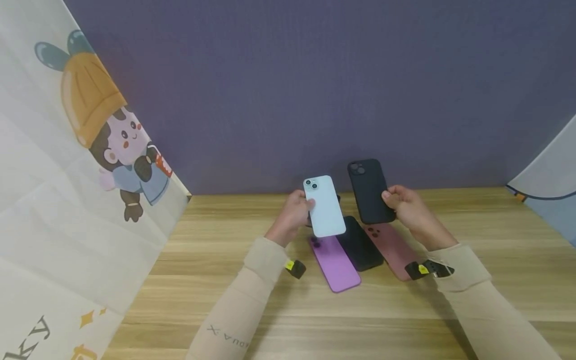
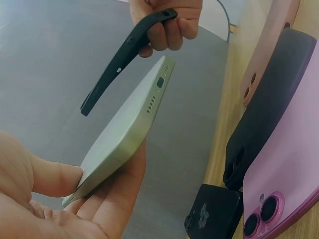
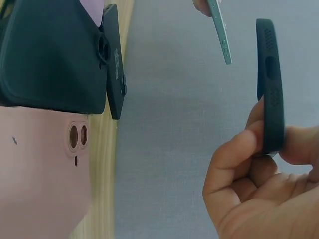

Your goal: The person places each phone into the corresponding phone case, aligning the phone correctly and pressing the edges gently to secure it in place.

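Right now the left hand (image 1: 294, 210) pinches a white phone (image 1: 325, 207) along one long side, thumb on the back face. The right hand (image 1: 416, 212) likewise pinches a black case (image 1: 369, 192) by its edge, the camera opening at the upper left. Both are off the bench (image 1: 216, 235), tilted and apart from each other, near the middle of its back edge.

Below them, a purple phone (image 1: 335, 265), a dark case (image 1: 360, 245) and a pink phone (image 1: 389, 250) lie slantwise side by side, camera ends toward that edge. Behind the white phone sits a black phone (image 2: 212, 214), mostly hidden from the head view.

Further out, I see beige sleeves (image 1: 465, 272) with small cameras (image 1: 296, 270) at the wrists, a grey-purple panel (image 1: 337, 90) rising along the back edge, and a white cloth (image 1: 40, 220) with a cartoon figure beside the left edge.
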